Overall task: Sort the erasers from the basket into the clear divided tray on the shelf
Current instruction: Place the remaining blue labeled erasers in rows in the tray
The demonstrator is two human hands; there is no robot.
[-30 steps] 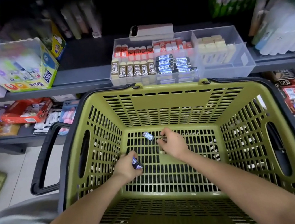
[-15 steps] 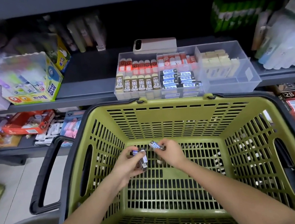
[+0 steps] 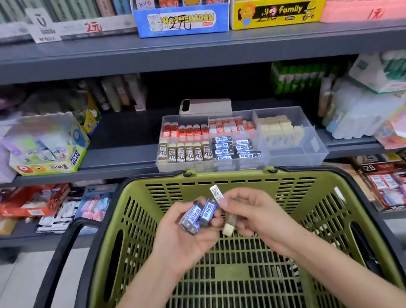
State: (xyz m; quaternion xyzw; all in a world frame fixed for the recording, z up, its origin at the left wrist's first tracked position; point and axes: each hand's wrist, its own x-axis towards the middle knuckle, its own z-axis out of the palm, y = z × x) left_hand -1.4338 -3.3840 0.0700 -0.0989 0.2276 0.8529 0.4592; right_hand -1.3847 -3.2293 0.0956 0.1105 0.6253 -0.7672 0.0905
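Above the olive green basket (image 3: 314, 190), my left hand (image 3: 182, 237) grips two blue-sleeved erasers (image 3: 200, 214) side by side. My right hand (image 3: 252, 212) pinches another eraser (image 3: 216, 193) with a barcode label between thumb and fingers, and a cream-ended eraser (image 3: 229, 226) hangs below its fingers. The two hands touch over the basket's middle. The clear divided tray (image 3: 298, 151) stands on the shelf behind the basket, holding rows of red, brown 2B, blue and cream erasers. The basket's floor shows no loose erasers.
A phone (image 3: 205, 106) lies behind the tray. A glue box (image 3: 47, 149) stands on the shelf at left, white packs (image 3: 362, 110) at right. Boxes line the upper shelf (image 3: 182, 52). The basket's black handle (image 3: 56, 266) juts left. Lower shelves hold more stationery.
Both hands rose from the basket floor with erasers picked up there and came together. The camera tilted up, bringing the upper shelf into view.
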